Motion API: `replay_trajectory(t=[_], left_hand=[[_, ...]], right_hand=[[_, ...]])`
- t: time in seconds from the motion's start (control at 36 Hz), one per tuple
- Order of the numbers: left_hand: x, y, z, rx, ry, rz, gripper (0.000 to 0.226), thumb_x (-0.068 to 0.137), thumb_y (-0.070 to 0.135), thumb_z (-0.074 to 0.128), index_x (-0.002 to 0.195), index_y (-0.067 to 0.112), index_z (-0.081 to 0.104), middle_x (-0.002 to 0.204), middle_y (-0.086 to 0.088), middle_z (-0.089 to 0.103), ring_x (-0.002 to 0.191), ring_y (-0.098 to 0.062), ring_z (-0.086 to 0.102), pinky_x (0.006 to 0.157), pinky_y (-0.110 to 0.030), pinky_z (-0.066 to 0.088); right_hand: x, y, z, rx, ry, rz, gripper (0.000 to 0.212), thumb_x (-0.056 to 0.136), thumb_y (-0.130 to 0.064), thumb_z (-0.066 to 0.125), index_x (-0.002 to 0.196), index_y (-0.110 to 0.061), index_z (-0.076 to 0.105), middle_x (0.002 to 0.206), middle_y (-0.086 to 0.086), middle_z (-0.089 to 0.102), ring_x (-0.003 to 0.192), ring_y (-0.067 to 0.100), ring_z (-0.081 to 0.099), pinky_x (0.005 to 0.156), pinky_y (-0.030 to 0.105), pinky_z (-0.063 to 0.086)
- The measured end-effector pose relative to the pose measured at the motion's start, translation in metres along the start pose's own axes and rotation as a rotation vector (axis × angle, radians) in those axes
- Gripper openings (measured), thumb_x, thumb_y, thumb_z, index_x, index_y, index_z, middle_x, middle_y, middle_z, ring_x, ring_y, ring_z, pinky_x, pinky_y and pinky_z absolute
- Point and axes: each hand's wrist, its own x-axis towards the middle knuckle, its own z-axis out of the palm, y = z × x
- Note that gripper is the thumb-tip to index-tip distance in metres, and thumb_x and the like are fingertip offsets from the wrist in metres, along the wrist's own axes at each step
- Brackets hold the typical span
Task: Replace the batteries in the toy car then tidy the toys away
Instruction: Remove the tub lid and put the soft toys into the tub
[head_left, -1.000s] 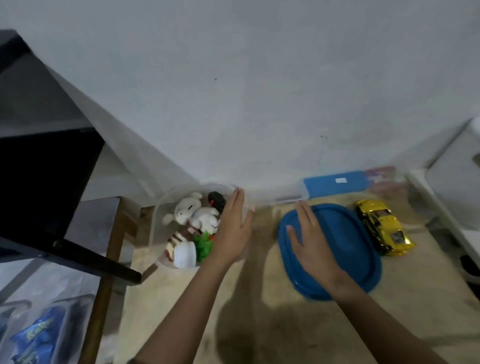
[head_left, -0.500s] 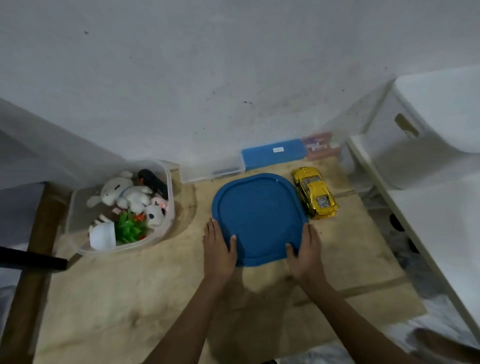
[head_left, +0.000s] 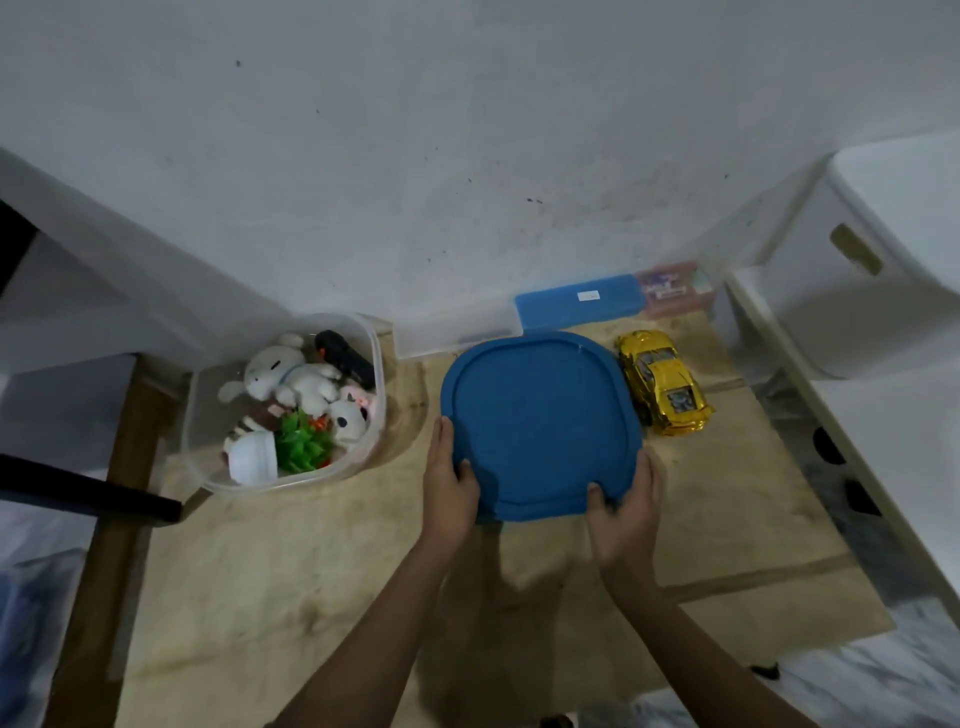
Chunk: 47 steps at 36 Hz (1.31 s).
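Observation:
A big blue lid (head_left: 540, 421) lies on the wooden table. My left hand (head_left: 448, 483) grips its near left edge, thumb on top. At the near right corner my right hand (head_left: 623, 506) holds it the same way. A yellow toy car (head_left: 662, 382) stands just right of the lid, nose toward me. To the left sits a clear plastic tub (head_left: 376, 364) holding white plush animals (head_left: 291, 376), a green toy (head_left: 304, 444), a white cup (head_left: 253, 457) and a black object (head_left: 345, 356).
A flat blue case (head_left: 579, 306), a clear box (head_left: 457, 332) and a small pink box (head_left: 672, 288) line the wall behind the lid. White furniture (head_left: 857, 291) borders the table on the right. A dark bar (head_left: 88, 493) juts in from the left.
My left hand left the tub and both hands came to the lid's near edge, thumbs now curled over it. The view swung down and right.

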Motion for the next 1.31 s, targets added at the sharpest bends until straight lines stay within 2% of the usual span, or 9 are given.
replay_trajectory(t=[0.22,0.33,0.47,0.58,0.72,0.94,1.14,1.25,1.31], left_hand=[[0.018,0.033,-0.070,-0.043,0.098,0.131,0.061,0.094,-0.008,0.039,0.147,0.013,0.019,0.154,0.005,0.016,0.140,-0.005,0.011,0.106,-0.009,0.010],[0.022,0.021,-0.128,-0.048,0.199,0.136,0.061,0.093,-0.009,0.039,0.147,0.014,0.022,0.154,0.004,0.018,0.142,-0.010,0.015,0.110,-0.014,0.012],[0.016,-0.018,-0.192,0.000,0.272,0.078,0.062,0.094,-0.005,0.040,0.148,0.018,0.021,0.151,0.014,0.018,0.140,-0.004,0.016,0.117,-0.031,0.009],[0.014,-0.046,-0.224,0.069,0.286,0.044,0.058,0.096,-0.002,0.036,0.149,0.015,0.017,0.156,0.002,0.015,0.143,-0.012,0.013,0.111,-0.019,0.011],[0.023,-0.062,-0.237,0.185,0.201,0.065,0.055,0.100,0.008,0.032,0.150,0.016,0.011,0.156,-0.002,0.016,0.143,-0.017,0.017,0.114,-0.024,0.014],[0.040,-0.078,-0.250,0.209,0.161,0.026,0.056,0.100,0.010,0.030,0.149,0.017,0.005,0.158,0.002,0.004,0.145,-0.018,0.012,0.117,-0.031,0.018],[0.048,-0.077,-0.256,0.197,0.137,0.001,0.056,0.101,0.016,0.029,0.150,0.027,0.002,0.155,0.003,0.020,0.114,-0.020,0.053,0.085,-0.015,0.038],[0.054,-0.072,-0.258,0.268,0.132,0.013,0.057,0.100,0.013,0.031,0.150,0.021,0.007,0.158,0.007,0.004,0.140,-0.015,0.025,0.100,-0.012,0.023],[0.060,-0.070,-0.260,0.347,0.132,0.021,0.059,0.099,0.016,0.033,0.150,0.021,0.004,0.158,0.009,-0.002,0.143,-0.014,0.018,0.104,-0.020,0.028]], right_hand=[[-0.002,-0.058,0.034,0.149,-0.031,-0.031,0.064,0.085,-0.004,0.062,0.140,-0.015,0.032,0.133,-0.005,0.036,0.117,0.005,0.041,0.093,0.021,0.041],[-0.014,-0.081,0.072,0.136,-0.111,-0.063,0.055,0.082,-0.008,0.067,0.130,-0.014,0.041,0.124,-0.003,0.045,0.102,0.000,0.050,0.076,0.009,0.045],[-0.037,-0.099,0.124,0.110,-0.270,-0.072,0.053,0.082,-0.009,0.067,0.130,-0.013,0.043,0.119,-0.002,0.050,0.106,0.009,0.051,0.087,0.026,0.050],[-0.053,-0.106,0.158,0.016,-0.353,-0.108,0.050,0.084,-0.014,0.066,0.128,-0.013,0.043,0.119,-0.001,0.047,0.103,0.009,0.048,0.088,0.029,0.049],[-0.054,-0.106,0.179,-0.087,-0.322,-0.161,0.036,0.090,-0.021,0.056,0.121,-0.011,0.040,0.116,0.005,0.047,0.104,0.020,0.051,0.087,0.035,0.048],[-0.042,-0.127,0.199,-0.329,-0.315,-0.261,0.031,0.094,-0.018,0.050,0.118,0.000,0.044,0.115,0.015,0.042,0.090,0.014,0.039,0.077,0.023,0.035],[-0.042,-0.131,0.202,-0.460,-0.265,-0.368,0.012,0.090,-0.008,0.052,0.096,0.000,0.045,0.097,0.013,0.043,0.077,0.013,0.032,0.060,0.020,0.020],[-0.035,-0.137,0.206,-0.501,-0.277,-0.339,0.014,0.086,-0.003,0.052,0.093,-0.006,0.041,0.098,0.011,0.043,0.077,0.015,0.035,0.059,0.022,0.023],[-0.029,-0.140,0.210,-0.496,-0.311,-0.329,0.024,0.084,0.002,0.049,0.108,0.001,0.045,0.114,0.018,0.047,0.090,0.020,0.044,0.072,0.023,0.036]])
